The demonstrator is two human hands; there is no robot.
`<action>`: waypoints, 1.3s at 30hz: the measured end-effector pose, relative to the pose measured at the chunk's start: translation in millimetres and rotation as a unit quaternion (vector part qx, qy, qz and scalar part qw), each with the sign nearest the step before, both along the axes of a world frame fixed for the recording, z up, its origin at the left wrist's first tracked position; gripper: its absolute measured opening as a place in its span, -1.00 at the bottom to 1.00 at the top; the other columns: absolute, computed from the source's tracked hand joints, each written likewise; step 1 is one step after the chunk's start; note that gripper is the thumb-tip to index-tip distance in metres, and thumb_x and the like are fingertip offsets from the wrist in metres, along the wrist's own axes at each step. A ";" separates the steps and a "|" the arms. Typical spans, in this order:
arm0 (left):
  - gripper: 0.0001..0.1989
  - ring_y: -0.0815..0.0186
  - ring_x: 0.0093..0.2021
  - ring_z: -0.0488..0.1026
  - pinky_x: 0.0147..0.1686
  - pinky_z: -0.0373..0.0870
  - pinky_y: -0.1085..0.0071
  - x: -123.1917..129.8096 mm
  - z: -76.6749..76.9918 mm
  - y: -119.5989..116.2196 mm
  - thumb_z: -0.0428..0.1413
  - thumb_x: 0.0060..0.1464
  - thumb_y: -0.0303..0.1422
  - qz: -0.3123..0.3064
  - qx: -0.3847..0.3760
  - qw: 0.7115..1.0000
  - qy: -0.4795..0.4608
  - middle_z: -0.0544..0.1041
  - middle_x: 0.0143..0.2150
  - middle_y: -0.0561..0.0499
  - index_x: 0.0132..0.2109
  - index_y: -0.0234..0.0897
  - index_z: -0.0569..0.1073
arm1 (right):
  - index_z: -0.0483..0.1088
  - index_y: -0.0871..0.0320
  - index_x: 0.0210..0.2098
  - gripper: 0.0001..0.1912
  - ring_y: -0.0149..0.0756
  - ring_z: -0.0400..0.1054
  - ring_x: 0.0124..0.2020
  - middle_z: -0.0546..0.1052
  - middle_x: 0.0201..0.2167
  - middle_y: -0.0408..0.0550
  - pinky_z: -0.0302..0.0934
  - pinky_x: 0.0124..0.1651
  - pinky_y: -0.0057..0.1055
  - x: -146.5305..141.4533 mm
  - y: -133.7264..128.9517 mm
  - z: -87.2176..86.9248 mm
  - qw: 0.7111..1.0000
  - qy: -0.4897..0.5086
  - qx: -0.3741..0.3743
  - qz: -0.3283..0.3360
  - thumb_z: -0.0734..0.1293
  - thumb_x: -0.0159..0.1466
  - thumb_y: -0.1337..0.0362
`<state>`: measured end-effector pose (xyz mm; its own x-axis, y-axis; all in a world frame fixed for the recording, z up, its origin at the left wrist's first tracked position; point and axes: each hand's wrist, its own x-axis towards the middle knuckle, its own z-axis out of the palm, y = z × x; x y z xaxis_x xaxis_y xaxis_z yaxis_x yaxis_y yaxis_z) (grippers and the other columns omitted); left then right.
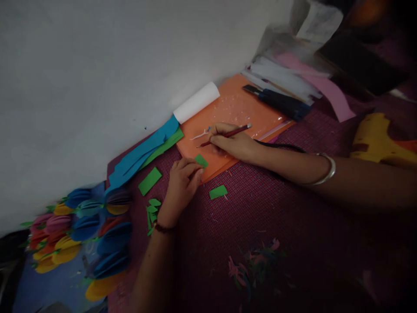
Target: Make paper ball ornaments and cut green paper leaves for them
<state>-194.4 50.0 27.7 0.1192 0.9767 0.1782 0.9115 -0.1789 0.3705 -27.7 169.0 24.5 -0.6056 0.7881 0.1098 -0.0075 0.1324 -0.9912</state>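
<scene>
My right hand [233,140] is closed round a dark red pencil [237,131], its point just above an orange sheet [224,111]. A small green paper piece [201,161] lies at the sheet's near left corner, with the fingers of my left hand [184,182] closed on its edge. Beside that hand, on the dark red checked cloth, are two more green paper rectangles, one on the left [150,181] and one on the right [218,192]. Small cut green leaf shapes [152,213] rest near my left wrist.
Blue paper strips [143,152] and a white roll [197,102] lie along the wall. Colourful paper balls [86,226] sit at left. A dark blue cutter [280,101], pink strip [325,87] and yellow glue gun [371,134] are at right. Paper scraps [254,263] lie in front.
</scene>
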 end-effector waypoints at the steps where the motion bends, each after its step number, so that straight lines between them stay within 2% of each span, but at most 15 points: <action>1: -0.86 0.26 -0.15 0.41 -0.08 0.30 0.25 -1.6 1.9 5.4 0.03 0.16 -0.39 -0.005 -0.017 1.000 0.000 0.51 -0.21 -0.03 -0.29 -0.24 0.48 | 0.23 0.14 -0.44 -0.91 -0.47 0.20 -0.58 0.35 -0.59 -0.21 0.08 -0.51 -0.48 -0.2 1.1 2.9 1.000 0.004 0.000 -0.005 0.18 0.20 0.40; 3: -0.88 0.28 -0.26 0.40 -0.18 0.31 0.30 -3.9 6.3 18.0 0.05 0.07 -0.47 -0.007 -0.059 0.998 0.019 0.48 -0.35 -0.01 -0.42 -0.26 0.43 | 0.24 0.15 -0.43 -0.91 -0.46 0.23 -0.55 0.36 -0.56 -0.20 0.10 -0.49 -0.49 1.3 5.3 10.6 1.000 -0.007 0.024 -0.010 0.18 0.18 0.43; 5: -0.90 0.31 -0.36 0.37 -0.30 0.30 0.35 -4.6 10.8 30.8 0.06 -0.05 -0.53 0.007 -0.096 0.994 0.043 0.44 -0.42 0.02 -0.44 -0.26 0.38 | 0.27 0.17 -0.42 -0.91 -0.44 0.25 -0.50 0.38 -0.52 -0.17 0.11 -0.45 -0.48 6.9 13.6 18.7 0.996 -0.028 0.085 -0.009 0.19 0.16 0.45; 6: -0.89 0.32 -0.39 0.36 -0.35 0.28 0.37 -4.5 12.9 36.7 0.05 -0.08 -0.54 0.016 -0.116 0.992 0.051 0.44 -0.42 0.03 -0.38 -0.26 0.39 | 0.29 0.17 -0.42 -0.91 -0.44 0.25 -0.48 0.39 -0.50 -0.16 0.10 -0.42 -0.47 11.3 19.6 21.8 0.991 -0.043 0.127 -0.005 0.20 0.15 0.45; 9: -0.68 0.32 -0.40 0.38 -0.39 0.26 0.39 -3.5 19.1 51.2 0.04 -0.13 -0.56 0.021 -0.181 0.979 0.091 0.48 -0.35 0.03 -0.16 -0.25 0.39 | 0.36 0.19 -0.39 -0.91 -0.42 0.22 -0.43 0.40 -0.48 -0.14 0.05 -0.33 -0.43 28.4 41.4 25.2 0.959 -0.118 0.257 0.010 0.23 0.14 0.42; 11: -0.66 0.29 -0.32 0.40 -0.34 0.29 0.38 -1.9 23.6 58.6 0.04 -0.14 -0.56 0.002 -0.204 0.970 0.136 0.50 -0.26 -0.01 -0.13 -0.25 0.39 | 0.39 0.21 -0.34 -0.89 -0.40 0.22 -0.40 0.42 -0.45 -0.11 0.01 -0.30 -0.40 38.4 52.8 24.0 0.934 -0.164 0.318 0.011 0.24 0.14 0.41; 12: -0.67 0.27 -0.28 0.41 -0.30 0.30 0.38 -0.4 26.0 61.5 0.04 -0.14 -0.56 -0.007 -0.208 0.965 0.161 0.50 -0.21 -0.04 -0.15 -0.25 0.39 | 0.40 0.22 -0.33 -0.88 -0.40 0.22 -0.38 0.43 -0.43 -0.10 0.00 -0.29 -0.39 41.7 55.6 23.4 0.930 -0.168 0.328 0.006 0.24 0.15 0.41; 15: -0.72 0.23 -0.21 0.43 -0.25 0.32 0.36 7.9 32.3 64.3 0.04 -0.12 -0.57 -0.007 -0.202 0.952 0.231 0.50 -0.14 -0.11 -0.19 -0.27 0.39 | 0.40 0.23 -0.37 -0.88 -0.41 0.24 -0.38 0.44 -0.43 -0.10 0.03 -0.30 -0.40 42.2 50.6 24.7 0.956 -0.120 0.269 -0.007 0.22 0.16 0.41; 17: -0.79 0.22 -0.24 0.45 -0.26 0.33 0.35 16.2 33.6 59.8 0.02 -0.07 -0.57 0.019 -0.193 0.945 0.264 0.51 -0.19 -0.13 -0.24 -0.28 0.40 | 0.38 0.21 -0.43 -0.91 -0.41 0.23 -0.41 0.41 -0.49 -0.15 0.05 -0.33 -0.42 36.2 40.9 27.1 0.972 -0.084 0.220 0.008 0.24 0.14 0.42; 20: -0.86 0.18 -0.27 0.48 -0.26 0.34 0.32 29.1 30.4 45.9 -0.03 0.01 -0.53 0.053 -0.184 0.938 0.291 0.52 -0.28 -0.16 -0.32 -0.29 0.40 | 0.33 0.18 -0.48 -0.92 -0.42 0.20 -0.45 0.36 -0.55 -0.18 0.06 -0.39 -0.45 24.7 29.4 26.1 0.981 -0.055 0.185 0.027 0.26 0.11 0.44; 22: -0.89 0.15 -0.24 0.49 -0.26 0.35 0.31 37.0 26.7 36.1 -0.01 0.04 -0.46 0.073 -0.163 0.940 0.290 0.52 -0.27 -0.18 -0.28 -0.30 0.40 | 0.33 0.17 -0.47 -0.93 -0.42 0.20 -0.47 0.36 -0.55 -0.17 0.08 -0.42 -0.45 18.7 26.4 20.5 0.988 -0.035 0.145 0.028 0.26 0.11 0.44; 26: -0.77 0.12 -0.18 0.50 -0.24 0.37 0.30 50.6 20.9 26.6 0.05 0.04 -0.36 0.136 -0.113 0.944 0.277 0.52 -0.21 -0.20 -0.12 -0.32 0.35 | 0.31 0.16 -0.45 -0.93 -0.44 0.21 -0.55 0.36 -0.58 -0.19 0.09 -0.49 -0.47 11.3 24.8 6.1 0.997 -0.015 0.069 0.043 0.24 0.13 0.42; 33: -0.82 0.06 -0.21 0.53 -0.30 0.36 0.28 58.8 24.5 36.0 0.01 0.07 -0.30 0.211 -0.142 0.926 0.278 0.55 -0.24 -0.21 -0.18 -0.28 0.35 | 0.29 0.18 -0.53 -0.86 -0.44 0.22 -0.45 0.38 -0.54 -0.18 0.10 -0.36 -0.45 1.4 20.4 -0.1 0.985 -0.031 0.169 0.017 0.22 0.11 0.49; 37: -0.89 0.05 -0.19 0.52 -0.24 0.35 0.25 53.9 25.0 43.4 0.05 0.01 -0.32 0.221 -0.162 0.930 0.243 0.56 -0.27 -0.22 -0.30 -0.26 0.36 | 0.31 0.18 -0.50 -0.88 -0.42 0.23 -0.44 0.39 -0.53 -0.18 0.07 -0.34 -0.44 0.8 20.3 1.0 0.984 -0.029 0.174 0.022 0.22 0.11 0.48; 39: -0.94 0.03 -0.18 0.51 -0.19 0.34 0.22 51.0 21.4 46.2 0.09 -0.06 -0.40 0.235 -0.144 0.944 0.180 0.54 -0.31 -0.21 -0.37 -0.24 0.34 | 0.33 0.20 -0.49 -0.89 -0.41 0.23 -0.43 0.40 -0.52 -0.16 0.06 -0.34 -0.43 0.8 20.9 0.3 0.983 -0.031 0.182 0.013 0.21 0.11 0.47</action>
<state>-143.4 96.3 49.2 -0.3371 0.9387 -0.0718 0.9413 0.3376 -0.0059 -26.9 189.9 24.7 -0.6396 0.6879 0.3432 0.0438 0.4784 -0.8771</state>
